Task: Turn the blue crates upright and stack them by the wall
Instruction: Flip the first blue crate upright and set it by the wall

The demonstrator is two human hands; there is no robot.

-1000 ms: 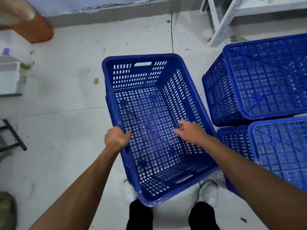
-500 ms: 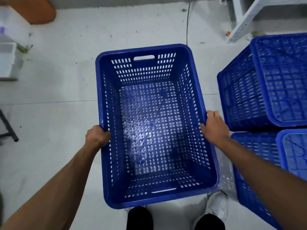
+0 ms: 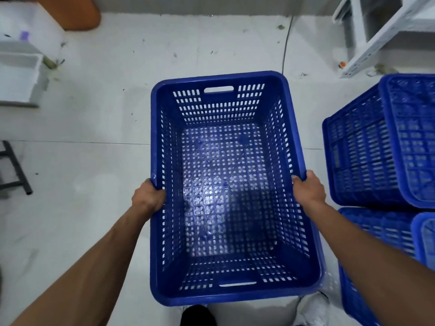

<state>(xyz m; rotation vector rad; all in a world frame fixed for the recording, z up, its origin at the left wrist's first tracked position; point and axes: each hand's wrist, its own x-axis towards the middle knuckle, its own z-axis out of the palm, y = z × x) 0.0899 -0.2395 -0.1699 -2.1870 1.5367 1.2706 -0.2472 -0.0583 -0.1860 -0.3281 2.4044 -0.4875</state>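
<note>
An upright blue crate [image 3: 226, 78] with perforated walls fills the middle of the view, open side facing me and empty inside. My left hand [image 3: 148, 198] is closed over its left long rim. My right hand [image 3: 308, 189] is closed over its right long rim. At the right stand two overturned blue crates, bottoms up: the farther overturned crate [image 3: 367, 156] and the nearer overturned crate [image 3: 376, 234], partly cut off by the frame. The wall base [image 3: 211, 5] runs along the top of the view.
A white metal shelf frame [image 3: 376, 41] stands at the top right. A white box [image 3: 21, 76] sits at the left, with an orange object [image 3: 80, 15] behind it and a black metal leg [image 3: 18, 170] below. My shoes [image 3: 310, 309] show under the crate.
The held crate went from tilted to level and squared in front of me. My right hand moved from inside the crate to its right rim, and the view shifted toward the wall.
</note>
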